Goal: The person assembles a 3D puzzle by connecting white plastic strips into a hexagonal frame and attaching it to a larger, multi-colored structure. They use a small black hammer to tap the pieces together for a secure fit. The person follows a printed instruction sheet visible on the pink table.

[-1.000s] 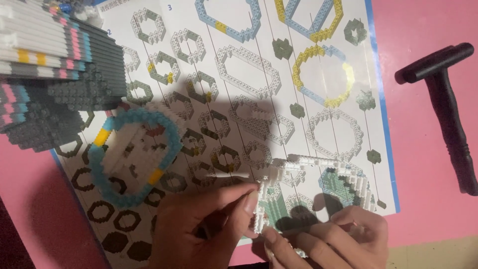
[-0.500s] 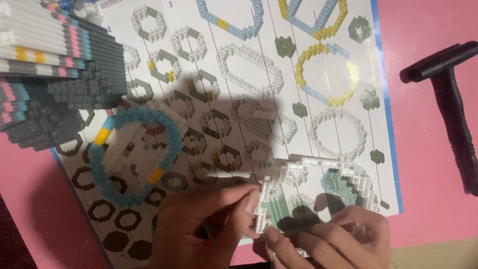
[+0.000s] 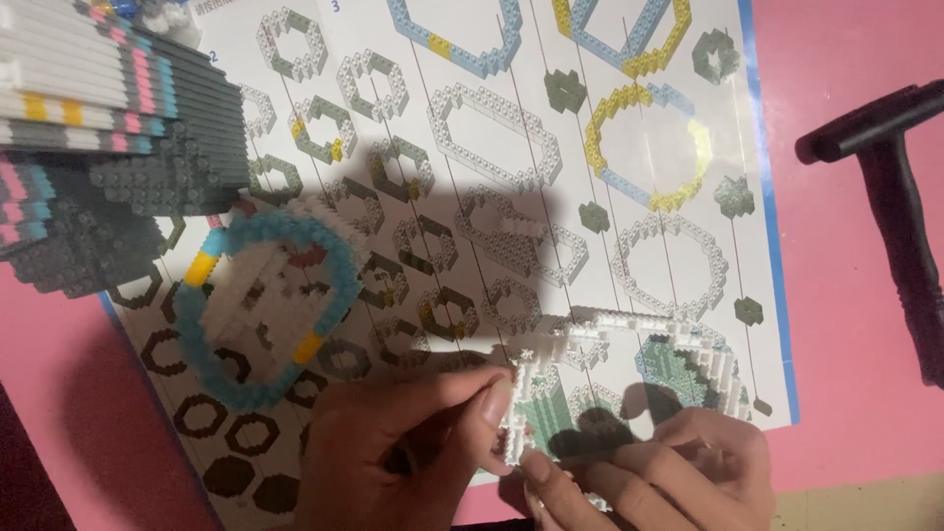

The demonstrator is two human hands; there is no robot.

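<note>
Near edge: left hand (image 3: pixel 398 447) and right hand (image 3: pixel 659 472) both pinch a white brick ring (image 3: pixel 629 339), fingers narrow on its lower left rim; it lies on the instruction sheet (image 3: pixel 551 197). Ring looks closed, possibly a layer short (shadow hides detail). Beyond: a finished blue ring (image 3: pixel 261 310), a grey stacked build (image 3: pixel 108 128), and a black hammer (image 3: pixel 900 206) on the pink table (image 3: pixel 846 59).

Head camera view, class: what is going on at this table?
A person's left hand and right hand both pinch a white ring of tiny bricks over a printed instruction sheet. A finished blue ring lies to the left, beside a grey layered brick model. A black hammer-like tool rests on the pink surface.
</note>
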